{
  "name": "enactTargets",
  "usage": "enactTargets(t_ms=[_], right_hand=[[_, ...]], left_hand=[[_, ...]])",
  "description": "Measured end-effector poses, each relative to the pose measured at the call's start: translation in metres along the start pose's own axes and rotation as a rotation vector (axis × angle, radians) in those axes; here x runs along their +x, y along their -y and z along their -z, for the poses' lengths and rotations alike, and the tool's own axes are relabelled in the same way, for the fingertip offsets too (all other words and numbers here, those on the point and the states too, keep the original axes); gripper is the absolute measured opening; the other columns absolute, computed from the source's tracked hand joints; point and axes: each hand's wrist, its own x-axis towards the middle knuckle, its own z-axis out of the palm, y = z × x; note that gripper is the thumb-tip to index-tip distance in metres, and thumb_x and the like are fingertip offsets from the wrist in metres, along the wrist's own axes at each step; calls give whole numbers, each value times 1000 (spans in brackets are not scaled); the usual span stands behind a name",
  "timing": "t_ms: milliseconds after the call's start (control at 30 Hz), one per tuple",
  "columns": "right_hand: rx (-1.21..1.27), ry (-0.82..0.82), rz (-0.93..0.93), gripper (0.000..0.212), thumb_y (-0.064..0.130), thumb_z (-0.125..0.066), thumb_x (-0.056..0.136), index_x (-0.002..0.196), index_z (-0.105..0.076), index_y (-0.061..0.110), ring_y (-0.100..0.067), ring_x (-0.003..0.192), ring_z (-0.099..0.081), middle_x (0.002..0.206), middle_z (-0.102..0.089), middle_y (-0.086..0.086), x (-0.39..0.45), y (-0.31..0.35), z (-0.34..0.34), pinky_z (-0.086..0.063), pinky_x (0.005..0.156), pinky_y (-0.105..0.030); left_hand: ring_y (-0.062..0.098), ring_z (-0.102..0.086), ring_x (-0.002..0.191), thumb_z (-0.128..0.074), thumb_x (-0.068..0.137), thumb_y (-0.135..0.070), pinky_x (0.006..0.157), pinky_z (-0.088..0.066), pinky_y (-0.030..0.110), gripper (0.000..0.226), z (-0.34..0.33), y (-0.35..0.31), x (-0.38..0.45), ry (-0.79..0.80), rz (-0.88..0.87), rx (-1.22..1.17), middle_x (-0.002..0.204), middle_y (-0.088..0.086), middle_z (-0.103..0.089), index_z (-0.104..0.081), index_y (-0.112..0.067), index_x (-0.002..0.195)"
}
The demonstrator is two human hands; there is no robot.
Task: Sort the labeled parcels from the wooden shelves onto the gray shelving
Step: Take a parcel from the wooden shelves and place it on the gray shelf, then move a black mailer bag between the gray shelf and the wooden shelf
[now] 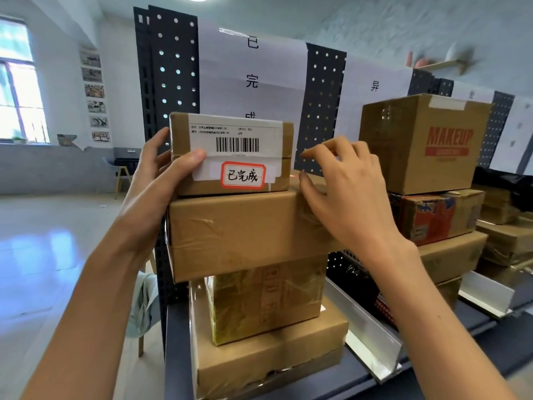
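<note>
A small brown parcel (230,153) with a barcode label and a red-bordered handwritten sticker stands on top of a stack of cardboard boxes (248,235) on the gray shelving (369,379). My left hand (161,183) grips the parcel's left end, thumb across its front. My right hand (343,186) hovers just off the parcel's right end with fingers loosely spread, holding nothing. It hangs over the top right corner of the box below; whether it touches that box I cannot tell.
A second stack, topped by a box printed MAKEUP (424,142), stands to the right beyond a white divider (372,333). More boxes (507,241) lie farther right. Perforated dark uprights (173,70) and white paper signs (251,70) back the shelf. Open floor (57,241) lies left.
</note>
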Motion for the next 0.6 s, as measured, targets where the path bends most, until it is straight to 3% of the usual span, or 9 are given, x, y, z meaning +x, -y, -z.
enactTargets(t_ms=[200,267,367,500,600], right_hand=[[3,-7,-3,24,23,-61,89,110,-64,11,-30,100,-53,105,-60,-10,-14,4,16,-42,81,-42],[-1,4,-4,24,23,-61,89,110,-64,12,-30,99,-52,105,-59,-10,-19,8,24,-42,81,-43],[-2,35,-8,25,24,-60,90,112,-64,13,-29,101,-51,107,-59,-9,-29,19,38,-41,83,-42],[8,49,-8,26,26,-60,91,113,-63,13,-28,101,-51,108,-59,-9,-46,39,61,-41,84,-41],[7,46,11,27,27,-60,91,112,-64,11,-28,100,-52,108,-60,-10,-65,58,80,-43,83,-41]], left_hand=[[5,-58,113,-73,62,-58,84,-47,17,90,0,-5,-12,-17,-11,67,132,-8,-56,-38,-34,141],[2,-50,119,-75,68,-54,83,-41,9,90,-2,-12,-22,-74,-36,143,140,-6,-46,-33,-33,145],[8,-37,129,-67,76,-48,91,-32,13,79,0,-25,-44,-175,-115,295,148,-1,-36,-32,-30,145],[11,-43,128,-63,80,-47,98,-35,26,63,13,-44,-79,-217,-267,504,139,-4,-47,-44,-27,137],[19,-54,112,-62,84,-43,89,-41,29,45,25,-58,-112,-237,-383,703,121,1,-59,-57,-19,121]])
